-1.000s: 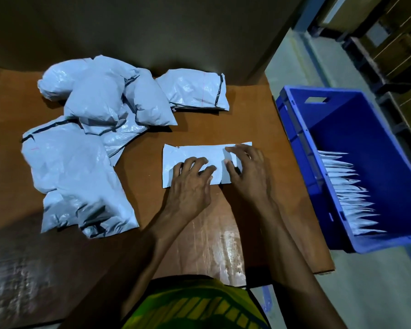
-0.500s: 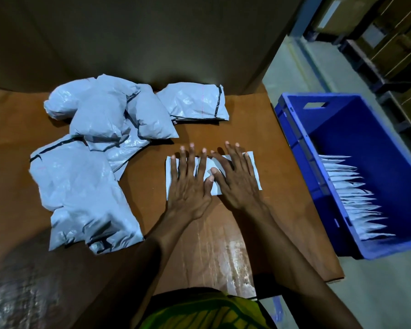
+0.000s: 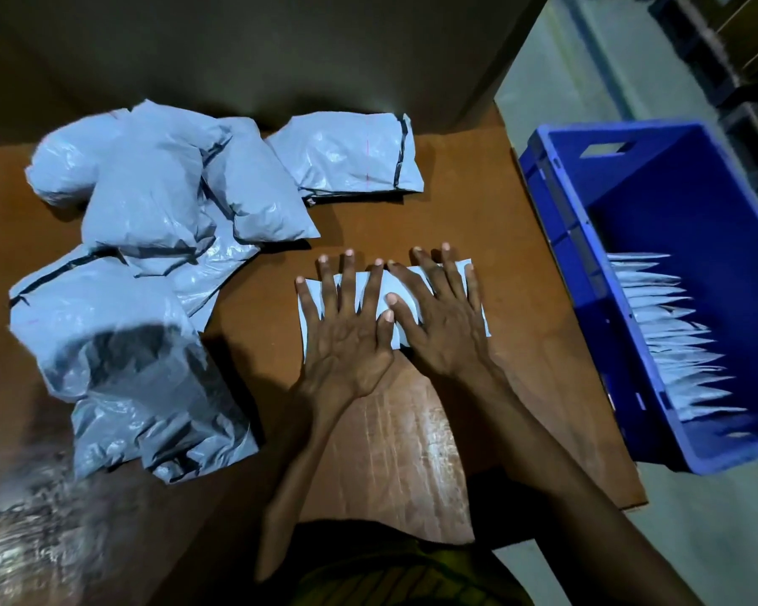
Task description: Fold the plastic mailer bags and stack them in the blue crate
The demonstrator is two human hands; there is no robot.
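A folded white mailer bag lies flat on the brown table, in the middle. My left hand and my right hand both press flat on it, fingers spread, side by side. A heap of grey unfolded mailer bags fills the table's left side. To the right, beside the table, stands the blue crate with several folded white bags lined up on edge along its near left wall.
One more grey bag lies at the back of the table near the dark wall. The table's right edge ends just before the crate. Grey floor shows around the crate; shelving stands at the far right.
My hands went from curled at the fold to flat and spread, pressing the bag down. The view shifted slightly.
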